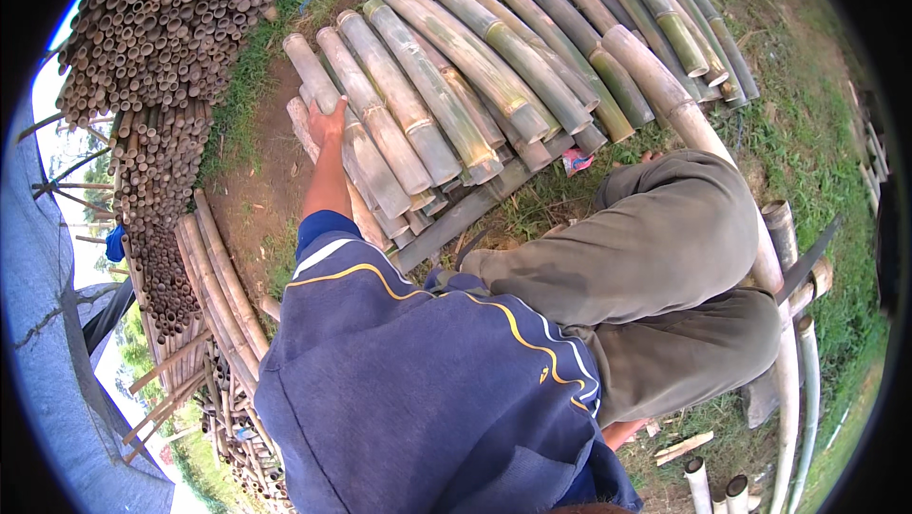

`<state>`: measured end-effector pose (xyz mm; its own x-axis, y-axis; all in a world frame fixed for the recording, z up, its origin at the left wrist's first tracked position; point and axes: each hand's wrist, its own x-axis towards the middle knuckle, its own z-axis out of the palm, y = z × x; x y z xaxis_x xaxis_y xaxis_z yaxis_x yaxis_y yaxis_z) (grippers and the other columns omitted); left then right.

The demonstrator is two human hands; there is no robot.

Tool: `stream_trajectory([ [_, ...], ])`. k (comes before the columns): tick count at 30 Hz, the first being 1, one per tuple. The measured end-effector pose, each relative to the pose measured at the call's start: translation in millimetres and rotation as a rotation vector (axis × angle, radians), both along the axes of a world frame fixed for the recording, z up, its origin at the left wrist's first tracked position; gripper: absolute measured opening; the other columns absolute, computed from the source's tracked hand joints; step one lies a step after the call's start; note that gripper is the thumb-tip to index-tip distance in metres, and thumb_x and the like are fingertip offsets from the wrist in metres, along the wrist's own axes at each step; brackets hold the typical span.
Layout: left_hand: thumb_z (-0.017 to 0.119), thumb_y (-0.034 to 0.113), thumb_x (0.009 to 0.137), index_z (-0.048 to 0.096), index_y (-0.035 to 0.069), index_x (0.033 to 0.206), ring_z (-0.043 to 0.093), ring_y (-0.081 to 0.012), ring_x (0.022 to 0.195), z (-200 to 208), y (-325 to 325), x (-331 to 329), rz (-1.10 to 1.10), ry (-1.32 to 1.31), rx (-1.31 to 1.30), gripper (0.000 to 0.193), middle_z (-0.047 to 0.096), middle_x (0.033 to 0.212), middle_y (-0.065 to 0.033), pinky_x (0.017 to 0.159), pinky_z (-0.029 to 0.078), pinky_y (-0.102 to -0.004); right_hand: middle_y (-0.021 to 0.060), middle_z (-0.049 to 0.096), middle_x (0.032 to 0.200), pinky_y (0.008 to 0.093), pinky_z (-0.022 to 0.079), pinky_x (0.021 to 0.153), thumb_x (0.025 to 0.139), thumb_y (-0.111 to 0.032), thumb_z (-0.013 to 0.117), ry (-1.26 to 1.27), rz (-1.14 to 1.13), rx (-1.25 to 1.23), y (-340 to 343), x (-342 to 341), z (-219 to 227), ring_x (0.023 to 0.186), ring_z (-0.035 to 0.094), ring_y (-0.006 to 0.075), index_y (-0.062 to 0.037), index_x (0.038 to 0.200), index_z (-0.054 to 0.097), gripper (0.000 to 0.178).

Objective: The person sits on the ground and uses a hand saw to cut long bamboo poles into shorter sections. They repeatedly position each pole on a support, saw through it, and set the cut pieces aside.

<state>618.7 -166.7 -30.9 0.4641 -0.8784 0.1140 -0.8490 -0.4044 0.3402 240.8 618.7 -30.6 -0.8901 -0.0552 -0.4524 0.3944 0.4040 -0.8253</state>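
My left hand (328, 123) reaches out to the left end of a row of cut bamboo. Its fingers are closed round the near end of a short bamboo pole (309, 67). Beside that pole, many greenish-grey bamboo poles (427, 91) lie side by side, sloping toward me. My right hand (624, 432) shows only as a bit of skin below my bent leg. The leg and sleeve hide its fingers, so what it touches cannot be seen. A dark, flat, blade-like piece (812, 259) sticks out past my knees on the right.
A thick, pale bamboo pole (785, 390) runs beneath my legs. Tall stacks of bamboo (161, 39) stand at the far left, with long poles (223, 276) leaning below. A bamboo beam (470, 215) lies under the row's near ends. Upright bamboo stubs (698, 481) stand lower right.
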Motion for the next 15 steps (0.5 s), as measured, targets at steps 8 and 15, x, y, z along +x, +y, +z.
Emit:
stream_trajectory([
  [8, 0.085, 0.04, 0.092, 0.075, 0.012, 0.142, 0.065, -0.0404, 0.135, -9, -43, -69, -0.554, -0.202, -0.218, 0.058, 0.071, 0.143, -0.0209, 0.117, 0.052, -0.0511, 0.0149, 0.059, 0.149, 0.0425, 0.046, 0.116, 0.115, -0.033, 0.056, 0.104, -0.138, -0.235, -47, -46, -54, 0.135, 0.058, 0.0271, -0.0019, 0.155, 0.054, 0.051],
  [15, 0.079, 0.03, 0.105, 0.066, 0.007, 0.153, 0.07, -0.0252, 0.129, 173, 61, -446, -1.489, 0.602, 0.081, 0.055, 0.071, 0.146, -0.0159, 0.114, 0.054, -0.0385, 0.0115, 0.058, 0.142, 0.0358, 0.043, 0.118, 0.097, 0.003, 0.064, 0.562, -0.075, -0.094, -103, -154, -6, 0.131, 0.056, 0.0217, -0.0035, 0.154, 0.052, 0.058],
])
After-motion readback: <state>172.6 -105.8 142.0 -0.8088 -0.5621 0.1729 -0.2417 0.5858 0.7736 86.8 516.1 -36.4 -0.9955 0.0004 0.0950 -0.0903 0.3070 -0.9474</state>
